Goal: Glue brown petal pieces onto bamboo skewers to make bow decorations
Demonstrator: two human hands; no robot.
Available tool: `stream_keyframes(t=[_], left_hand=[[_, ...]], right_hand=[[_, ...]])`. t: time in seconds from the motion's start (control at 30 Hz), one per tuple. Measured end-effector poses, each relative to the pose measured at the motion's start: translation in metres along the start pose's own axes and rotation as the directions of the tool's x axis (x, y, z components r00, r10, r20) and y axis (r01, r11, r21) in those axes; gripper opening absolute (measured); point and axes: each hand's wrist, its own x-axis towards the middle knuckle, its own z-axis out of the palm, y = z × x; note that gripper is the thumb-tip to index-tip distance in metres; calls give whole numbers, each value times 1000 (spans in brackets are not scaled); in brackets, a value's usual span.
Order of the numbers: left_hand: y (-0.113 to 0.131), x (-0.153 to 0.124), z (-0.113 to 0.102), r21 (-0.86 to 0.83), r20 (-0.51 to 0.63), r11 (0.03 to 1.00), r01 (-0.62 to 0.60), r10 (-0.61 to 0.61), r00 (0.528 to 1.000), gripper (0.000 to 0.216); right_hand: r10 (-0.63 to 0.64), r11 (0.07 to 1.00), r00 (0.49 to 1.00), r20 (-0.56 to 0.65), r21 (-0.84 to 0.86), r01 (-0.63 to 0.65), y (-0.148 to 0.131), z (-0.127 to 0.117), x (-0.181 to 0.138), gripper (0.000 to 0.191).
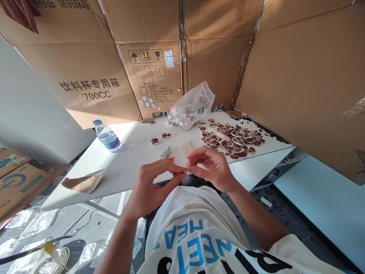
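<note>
My left hand (152, 182) and my right hand (212, 167) meet just above the near edge of the white table (131, 160). Both pinch a short piece of pale string (188, 169) between thumb and fingers; it is looped or knotted between them. A small bundle of the same pale strings (187, 147) lies on the table just beyond my fingers. To the right of it spreads a pile of small brown and white disc-shaped pieces (234, 139).
A clear plastic bag (191, 106) lies at the back of the table. A water bottle (107, 137) lies on the left. A small grey tool (164, 153) sits by two loose brown pieces (160, 138). Cardboard boxes (119, 64) wall the table. Brown paper (82, 183) lies at the left edge.
</note>
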Motion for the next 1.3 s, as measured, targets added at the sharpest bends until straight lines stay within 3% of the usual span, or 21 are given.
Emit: stream_keyframes(t=[0.2,0.4,0.57,0.73,1.13,1.3], left_hand=[[-1,-1,4,68,-61,996,-61,65,996,7],[0,1,7,117,-89,993,-30,41,995,8],[-2,0,8,110,-122,994,-3,16,992,36],[-4,2,7,101,-52,995,-21,27,998,21],[-3,1,6,129,-138,992,10,8,990,14],[-1,3,4,5,-92,999,55,-54,994,11]], right_hand=[[104,991,994,-27,84,-102,2,6,2,30],[142,983,989,-26,117,-138,-1,9,3,27],[155,982,987,-41,116,-150,2,10,2,30],[182,976,983,-36,129,-176,4,9,2,30],[139,988,990,14,59,-140,3,4,-1,21],[166,979,986,-1,119,-165,2,5,-2,19]])
